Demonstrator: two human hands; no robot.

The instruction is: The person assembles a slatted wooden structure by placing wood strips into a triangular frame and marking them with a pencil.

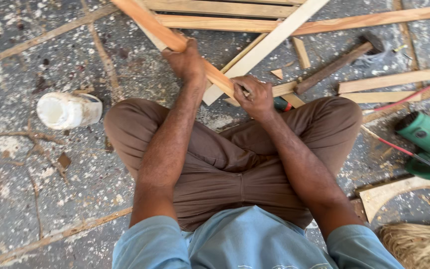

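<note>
Between my crossed knees, I note both hands on one reddish wooden strip. My left hand is clenched around its middle; my right hand pinches its lower end just beside a pale slat. Right of that hand a hammer lies on the floor, a green power tool farther right. Left of my left hand rests a white jar.

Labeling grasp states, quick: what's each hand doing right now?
Left hand: closed around the reddish wooden strip.
Right hand: closed on the same strip's lower end; anything else in it cannot be told.
</note>
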